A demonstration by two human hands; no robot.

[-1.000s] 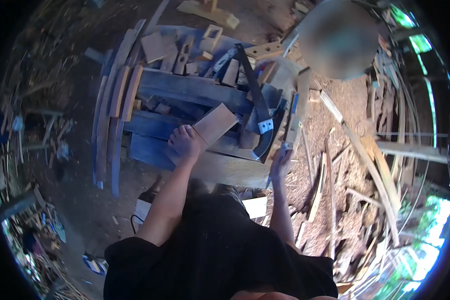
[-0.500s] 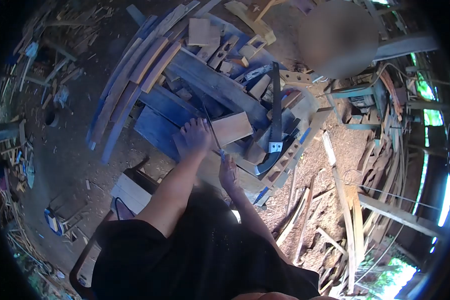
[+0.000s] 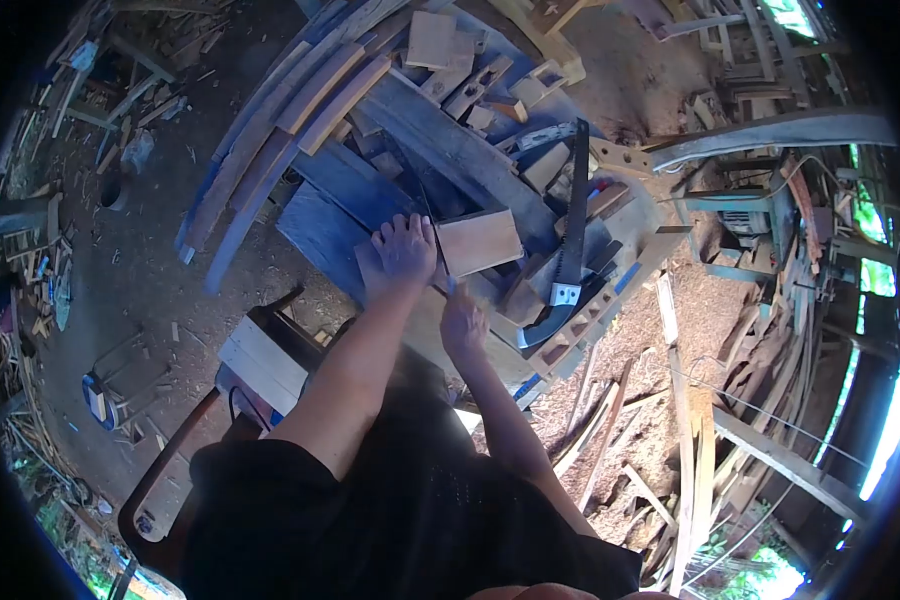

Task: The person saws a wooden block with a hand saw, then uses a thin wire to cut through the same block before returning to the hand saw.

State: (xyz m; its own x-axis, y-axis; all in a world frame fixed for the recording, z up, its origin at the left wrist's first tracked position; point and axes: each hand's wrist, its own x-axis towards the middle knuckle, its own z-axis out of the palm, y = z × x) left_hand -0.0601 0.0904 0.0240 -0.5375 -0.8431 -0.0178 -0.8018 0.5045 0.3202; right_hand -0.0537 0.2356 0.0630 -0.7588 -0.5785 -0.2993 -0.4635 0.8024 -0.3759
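Observation:
My left hand (image 3: 406, 248) presses down on a pale wooden board (image 3: 480, 242), which sticks out to its right across the workbench. Just right of those fingers a thin saw blade (image 3: 438, 240) crosses the board. My right hand (image 3: 464, 322) is closed round the saw's handle, nearer to my body; the handle is mostly hidden in the fist. A larger handsaw (image 3: 574, 210) with a dark blade lies to the right on the bench.
Long planks (image 3: 295, 130) are stacked at the bench's left edge. Wood blocks (image 3: 431, 40) lie at its far side. A green metal machine (image 3: 740, 215) stands at the right, near sawdust and scrap strips (image 3: 682, 400). A chair (image 3: 265, 355) is at lower left.
The view has shifted, so the bench appears a little further right. My right hand has moved slightly with the saw, while my left hand stays on the board.

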